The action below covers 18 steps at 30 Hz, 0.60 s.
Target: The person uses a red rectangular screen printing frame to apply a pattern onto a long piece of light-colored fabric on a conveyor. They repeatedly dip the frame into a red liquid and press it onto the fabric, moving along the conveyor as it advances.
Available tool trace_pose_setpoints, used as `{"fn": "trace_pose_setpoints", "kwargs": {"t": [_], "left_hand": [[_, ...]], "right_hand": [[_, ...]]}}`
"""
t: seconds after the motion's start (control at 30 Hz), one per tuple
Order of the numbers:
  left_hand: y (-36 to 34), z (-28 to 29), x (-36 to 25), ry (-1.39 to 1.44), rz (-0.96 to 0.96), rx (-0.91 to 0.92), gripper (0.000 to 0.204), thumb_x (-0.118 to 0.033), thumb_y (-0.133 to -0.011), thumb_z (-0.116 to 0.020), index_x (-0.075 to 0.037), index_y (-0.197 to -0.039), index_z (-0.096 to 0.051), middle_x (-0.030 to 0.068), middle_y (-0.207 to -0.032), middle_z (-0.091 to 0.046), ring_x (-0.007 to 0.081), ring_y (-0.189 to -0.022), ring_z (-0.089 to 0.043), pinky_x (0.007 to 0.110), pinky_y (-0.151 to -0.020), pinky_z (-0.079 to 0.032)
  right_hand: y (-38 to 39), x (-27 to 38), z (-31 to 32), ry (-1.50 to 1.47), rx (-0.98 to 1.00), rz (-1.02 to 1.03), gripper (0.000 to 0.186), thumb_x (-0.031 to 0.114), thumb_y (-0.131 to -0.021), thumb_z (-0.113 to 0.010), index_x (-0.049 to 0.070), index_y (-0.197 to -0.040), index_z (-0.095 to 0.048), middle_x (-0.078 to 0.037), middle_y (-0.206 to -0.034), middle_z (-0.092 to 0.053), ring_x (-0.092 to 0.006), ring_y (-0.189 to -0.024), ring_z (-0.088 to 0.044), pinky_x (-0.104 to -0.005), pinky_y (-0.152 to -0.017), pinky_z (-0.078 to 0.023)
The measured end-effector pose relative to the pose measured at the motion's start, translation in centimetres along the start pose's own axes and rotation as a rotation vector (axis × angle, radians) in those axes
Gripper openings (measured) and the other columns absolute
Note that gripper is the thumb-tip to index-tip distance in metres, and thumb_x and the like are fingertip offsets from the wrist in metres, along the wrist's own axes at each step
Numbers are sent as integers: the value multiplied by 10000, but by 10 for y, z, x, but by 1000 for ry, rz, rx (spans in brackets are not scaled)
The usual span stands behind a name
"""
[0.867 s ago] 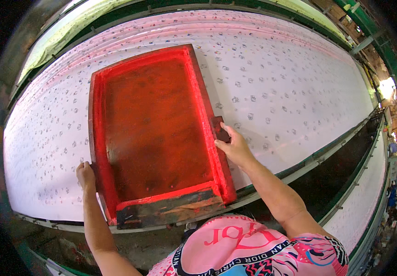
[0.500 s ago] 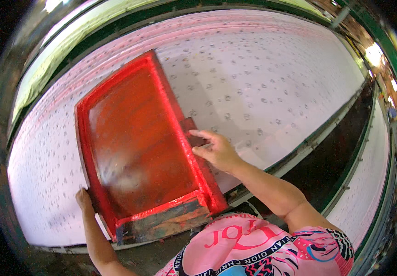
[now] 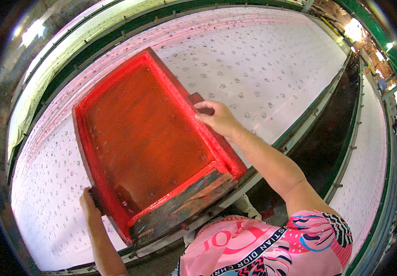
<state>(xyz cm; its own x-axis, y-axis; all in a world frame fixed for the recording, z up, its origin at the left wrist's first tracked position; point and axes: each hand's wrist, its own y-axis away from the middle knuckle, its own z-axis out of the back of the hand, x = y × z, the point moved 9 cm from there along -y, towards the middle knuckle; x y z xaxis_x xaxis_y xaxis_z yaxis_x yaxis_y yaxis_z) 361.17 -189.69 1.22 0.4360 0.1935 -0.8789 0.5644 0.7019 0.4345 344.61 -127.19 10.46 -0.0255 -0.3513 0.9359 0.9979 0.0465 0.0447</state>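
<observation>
A large screen-printing frame (image 3: 143, 133) with a translucent red-brown mesh and bright red edging is tilted in front of me. My right hand (image 3: 222, 121) is closed round the dark handle block (image 3: 195, 98) on its right side. At the left edge, my left hand (image 3: 89, 205) grips another dark handle (image 3: 98, 200), its fingers partly hidden. Below and around the frame spreads white cloth (image 3: 249, 60) with small dark printed motifs. The frame's near end is a bare, paint-stained board (image 3: 184, 207). I cannot tell whether the frame touches the cloth.
The cloth lies on a long table whose metal edge rail (image 3: 313, 112) runs along the right. Past a dark aisle (image 3: 322, 133) stands another table with printed cloth (image 3: 368, 170). Pale yellow-green cloth (image 3: 40, 94) covers a further table at the far left.
My right hand, earlier with fingers spread at the handle, has closed round it. The frame's near end has shifted right, and glare on the mesh has faded.
</observation>
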Motion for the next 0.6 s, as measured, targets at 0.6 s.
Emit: {"fn": "trace_pose_setpoints", "kwargs": {"t": [0.6], "left_hand": [[211,-338,51,18,8,21,240,-219,-945,-679,8,-879,-717,72,-800,-612,207,-710,-554,412,-652,-466]], "right_hand": [[-75,-183,352,-215,-142,-188,408,247,-983,-819,35,-1329,-771,-154,-1280,-763,-218,-1169,-684,-378,-1038,-524]]}}
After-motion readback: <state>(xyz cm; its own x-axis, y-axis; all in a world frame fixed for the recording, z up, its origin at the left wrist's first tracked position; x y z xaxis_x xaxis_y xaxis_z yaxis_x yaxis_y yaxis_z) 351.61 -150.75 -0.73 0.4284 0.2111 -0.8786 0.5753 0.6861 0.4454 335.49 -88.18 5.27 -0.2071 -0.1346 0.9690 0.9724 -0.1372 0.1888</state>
